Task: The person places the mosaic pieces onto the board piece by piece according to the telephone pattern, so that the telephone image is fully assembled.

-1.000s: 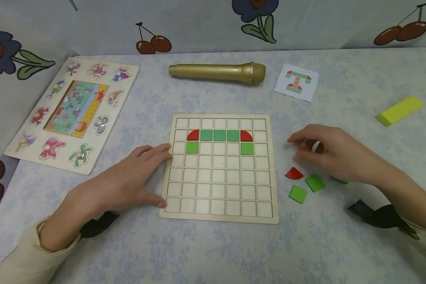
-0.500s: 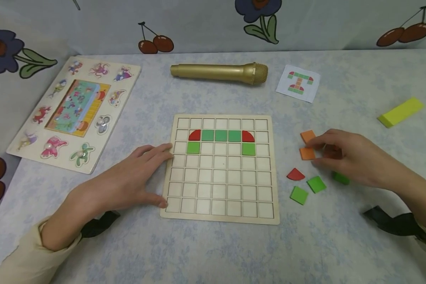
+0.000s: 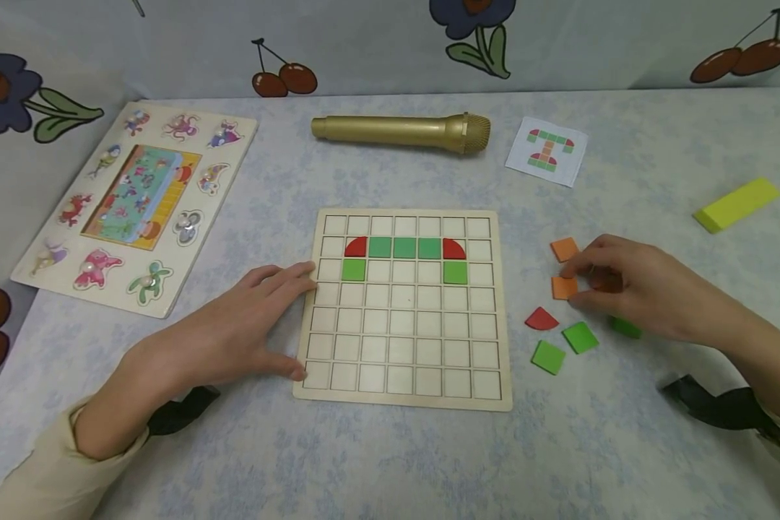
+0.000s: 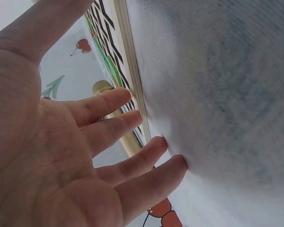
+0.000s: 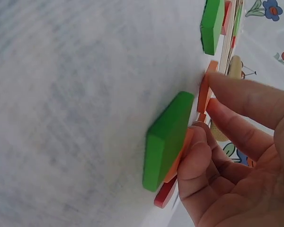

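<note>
The wooden grid board (image 3: 399, 403) lies mid-table; red quarter-round and green square tiles fill several cells in its upper rows. My left hand (image 3: 234, 336) rests at its left edge, fingers spread; in the left wrist view its fingertips (image 4: 125, 94) meet the board's side. Right of the board, my right hand (image 3: 630, 285) pinches an orange square tile (image 3: 564, 288) between thumb and index finger. Another orange tile (image 3: 564, 249) lies just above, and more orange shows under the curled fingers. Closer to me lie a red quarter-round tile (image 3: 542, 318) and green tiles (image 3: 548, 357), one partly hidden by the hand.
A gold microphone (image 3: 396, 133) lies behind the board, beside a pattern card (image 3: 546, 152) with a coloured tile figure. An animal picture puzzle (image 3: 214, 249) occupies the left side. At the far right is a yellow block (image 3: 737, 205).
My right hand has drawn back to the right and slightly toward me, uncovering two orange tiles; the nearer one has shifted slightly toward me. My left hand stays at the board.
</note>
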`<state>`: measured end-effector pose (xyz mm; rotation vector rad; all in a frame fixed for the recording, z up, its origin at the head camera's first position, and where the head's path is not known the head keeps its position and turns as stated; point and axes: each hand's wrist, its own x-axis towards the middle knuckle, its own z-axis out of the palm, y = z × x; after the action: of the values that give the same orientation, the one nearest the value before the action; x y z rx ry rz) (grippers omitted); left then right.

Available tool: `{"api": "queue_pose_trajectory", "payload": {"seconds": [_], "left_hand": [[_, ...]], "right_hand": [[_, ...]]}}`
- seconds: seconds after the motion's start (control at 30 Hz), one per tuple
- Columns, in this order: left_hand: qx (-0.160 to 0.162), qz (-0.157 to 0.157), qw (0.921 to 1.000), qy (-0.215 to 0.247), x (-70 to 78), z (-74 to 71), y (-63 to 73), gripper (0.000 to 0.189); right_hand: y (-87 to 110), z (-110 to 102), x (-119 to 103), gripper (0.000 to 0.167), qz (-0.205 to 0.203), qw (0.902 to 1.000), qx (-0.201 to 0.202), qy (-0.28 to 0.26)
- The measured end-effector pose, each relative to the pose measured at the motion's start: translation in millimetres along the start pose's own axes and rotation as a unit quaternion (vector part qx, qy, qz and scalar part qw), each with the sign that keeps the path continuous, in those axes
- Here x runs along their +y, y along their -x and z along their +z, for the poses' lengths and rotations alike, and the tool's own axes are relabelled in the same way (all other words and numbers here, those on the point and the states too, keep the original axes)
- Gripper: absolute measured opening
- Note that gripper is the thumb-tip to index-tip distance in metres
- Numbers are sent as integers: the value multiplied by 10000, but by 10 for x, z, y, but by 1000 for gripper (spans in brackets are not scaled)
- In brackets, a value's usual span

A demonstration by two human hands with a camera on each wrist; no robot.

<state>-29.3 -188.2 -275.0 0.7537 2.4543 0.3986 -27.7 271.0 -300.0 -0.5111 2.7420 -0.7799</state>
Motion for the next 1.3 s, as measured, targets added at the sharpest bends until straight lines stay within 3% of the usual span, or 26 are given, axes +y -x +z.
{"api": "queue_pose_trajectory", "payload": {"seconds": [0.33,0.7,0.9,1.3], "left_hand": [[89,118,9999,48,-2,-5,3,96],[-13,-19,10000,-4,18,-7,-25,96],[-13,100,9999,-48,-2,-37,-18,95],[102,206,9996,-184,8,-42,-13,94]], "right_hand": [[2,8,28,31,-159,9993,-197,262],[-33,14,-45,31,-585,9977,340,62],[-190,62,-310,28,-978,9944,341,-216],[-643,326,-1007,23,-774,9929,-64,-904]]}}
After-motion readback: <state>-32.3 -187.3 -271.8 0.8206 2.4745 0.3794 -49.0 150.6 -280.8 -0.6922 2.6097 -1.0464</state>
